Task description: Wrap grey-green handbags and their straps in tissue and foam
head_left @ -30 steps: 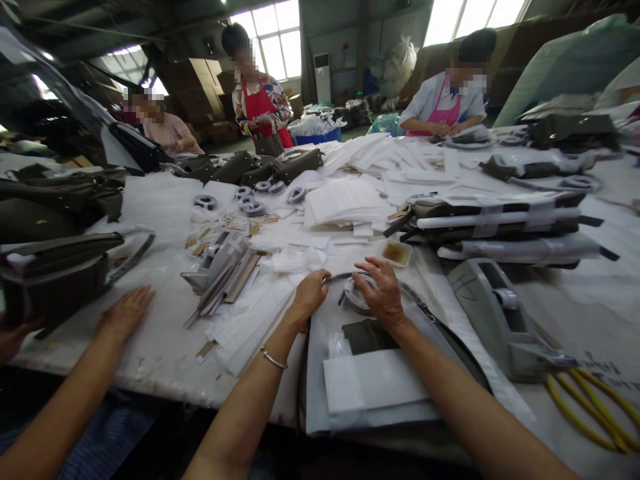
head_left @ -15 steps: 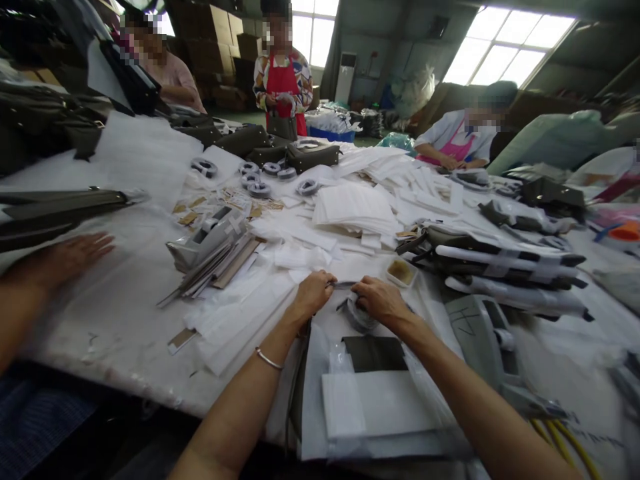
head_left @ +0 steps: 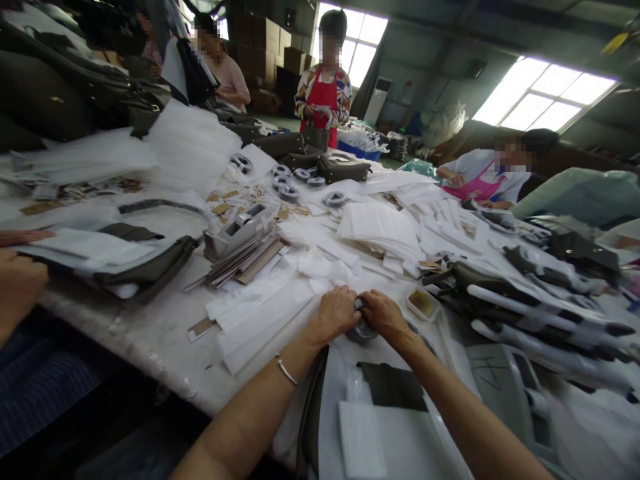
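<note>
My left hand (head_left: 340,310) and my right hand (head_left: 383,312) are closed, their fingertips meeting on a grey wrapped strap (head_left: 361,332). The strap lies coiled beneath them, and my fingers hide much of it. Nearer to me rests a dark olive bag (head_left: 395,385), partly covered by a white foam sheet (head_left: 410,440) and clear plastic. Its left edge runs under my left forearm. To the right of my right hand stands a small clear tub (head_left: 423,303) with something brownish inside.
A grey tape dispenser (head_left: 500,380) stands right of my right forearm; another dispenser (head_left: 245,230) sits left among card strips. Wrapped bags (head_left: 540,307) are stacked at right. White sheets (head_left: 380,230) and coiled straps (head_left: 335,199) lie beyond. A co-worker's hand (head_left: 20,283) is beside another bag (head_left: 145,263).
My hands were apart with a strip between them; now they meet over the coil. At left, the co-worker's bag with white sheets has come onto the table's near side. My view has shifted.
</note>
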The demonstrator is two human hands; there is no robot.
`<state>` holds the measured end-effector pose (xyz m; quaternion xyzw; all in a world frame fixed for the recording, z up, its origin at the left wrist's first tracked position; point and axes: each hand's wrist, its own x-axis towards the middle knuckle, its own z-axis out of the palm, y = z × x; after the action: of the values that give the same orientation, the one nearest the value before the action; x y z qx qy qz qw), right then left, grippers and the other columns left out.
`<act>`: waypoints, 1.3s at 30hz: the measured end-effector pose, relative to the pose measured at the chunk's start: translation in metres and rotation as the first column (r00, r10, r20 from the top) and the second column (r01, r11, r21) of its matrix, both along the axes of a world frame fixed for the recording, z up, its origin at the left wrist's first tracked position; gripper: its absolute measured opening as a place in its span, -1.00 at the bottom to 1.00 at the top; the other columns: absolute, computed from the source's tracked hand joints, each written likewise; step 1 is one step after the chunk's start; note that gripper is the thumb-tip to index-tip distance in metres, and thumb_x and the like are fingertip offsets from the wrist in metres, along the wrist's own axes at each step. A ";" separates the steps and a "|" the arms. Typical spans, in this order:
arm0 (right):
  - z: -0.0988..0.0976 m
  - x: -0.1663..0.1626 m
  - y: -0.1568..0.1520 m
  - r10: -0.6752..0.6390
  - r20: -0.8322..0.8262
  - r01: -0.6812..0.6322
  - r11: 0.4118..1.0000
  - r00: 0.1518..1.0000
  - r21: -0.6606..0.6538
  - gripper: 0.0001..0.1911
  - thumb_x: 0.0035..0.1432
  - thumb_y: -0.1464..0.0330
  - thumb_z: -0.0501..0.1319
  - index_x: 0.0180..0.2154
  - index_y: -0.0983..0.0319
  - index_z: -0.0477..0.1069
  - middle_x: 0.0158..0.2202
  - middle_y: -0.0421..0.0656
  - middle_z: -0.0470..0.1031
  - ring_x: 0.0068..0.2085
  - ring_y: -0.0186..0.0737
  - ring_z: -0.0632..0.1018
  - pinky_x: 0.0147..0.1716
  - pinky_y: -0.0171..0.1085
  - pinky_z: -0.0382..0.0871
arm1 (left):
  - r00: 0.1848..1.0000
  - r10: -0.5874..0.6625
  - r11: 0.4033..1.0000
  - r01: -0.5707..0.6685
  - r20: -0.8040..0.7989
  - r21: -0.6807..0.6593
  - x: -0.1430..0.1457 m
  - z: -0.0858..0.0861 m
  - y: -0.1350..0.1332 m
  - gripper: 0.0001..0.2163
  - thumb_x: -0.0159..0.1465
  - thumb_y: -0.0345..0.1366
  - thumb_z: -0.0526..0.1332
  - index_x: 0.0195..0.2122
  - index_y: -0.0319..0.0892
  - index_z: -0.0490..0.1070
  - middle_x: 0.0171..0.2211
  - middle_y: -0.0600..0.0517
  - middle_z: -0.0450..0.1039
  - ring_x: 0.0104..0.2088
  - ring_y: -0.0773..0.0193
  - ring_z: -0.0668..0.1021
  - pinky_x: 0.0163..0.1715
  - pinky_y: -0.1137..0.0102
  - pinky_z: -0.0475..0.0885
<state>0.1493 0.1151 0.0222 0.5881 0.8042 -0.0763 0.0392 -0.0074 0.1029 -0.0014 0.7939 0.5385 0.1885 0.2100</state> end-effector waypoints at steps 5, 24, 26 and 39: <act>0.013 0.001 0.006 0.089 0.043 -0.089 0.996 0.995 -0.007 -0.76 0.13 0.36 0.27 -0.12 0.16 0.56 -0.13 -0.06 0.55 -0.08 -0.08 0.51 -0.13 -0.26 0.27 | 0.999 0.026 0.999 -0.025 -0.021 0.023 0.008 -0.003 -0.002 -0.81 0.24 -0.37 0.16 -0.15 -0.18 0.48 -0.12 -0.20 0.46 -0.03 0.02 0.49 -0.05 0.23 0.43; -0.008 -0.001 -0.020 -0.126 -0.140 0.136 0.988 0.982 0.066 -0.81 0.20 0.39 0.21 -0.14 0.24 0.50 -0.12 -0.03 0.50 -0.05 -0.14 0.49 -0.05 -0.30 0.29 | 0.985 -0.111 0.993 0.114 -0.132 0.014 0.003 0.000 0.004 -0.81 0.30 -0.39 0.13 -0.11 -0.19 0.46 -0.11 -0.11 0.49 -0.01 0.14 0.49 0.00 0.34 0.36; -0.012 0.000 -0.017 -0.147 -0.178 0.159 0.986 0.973 0.049 -0.79 0.18 0.40 0.22 -0.12 0.23 0.51 -0.10 -0.04 0.51 -0.03 -0.15 0.49 -0.04 -0.30 0.29 | 0.980 -0.135 0.990 0.138 -0.148 0.012 0.002 0.001 0.007 -0.81 0.31 -0.33 0.14 -0.09 -0.19 0.45 -0.11 -0.11 0.48 -0.02 0.13 0.50 -0.01 0.33 0.36; -0.013 0.020 -0.007 -0.131 -0.374 0.126 0.991 0.918 -0.038 -0.76 0.13 0.34 0.27 -0.15 0.25 0.59 -0.19 -0.09 0.60 -0.14 -0.18 0.55 -0.10 -0.30 0.33 | 0.983 -0.050 0.998 0.053 -0.174 0.015 0.010 -0.004 0.005 -0.83 0.29 -0.39 0.13 -0.12 -0.18 0.43 -0.12 -0.08 0.47 -0.01 0.16 0.48 0.00 0.35 0.35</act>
<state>0.1693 0.1082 0.0092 0.6138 0.7560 -0.1950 -0.1170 0.0027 0.1081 -0.0050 0.8230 0.5322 0.1185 0.1591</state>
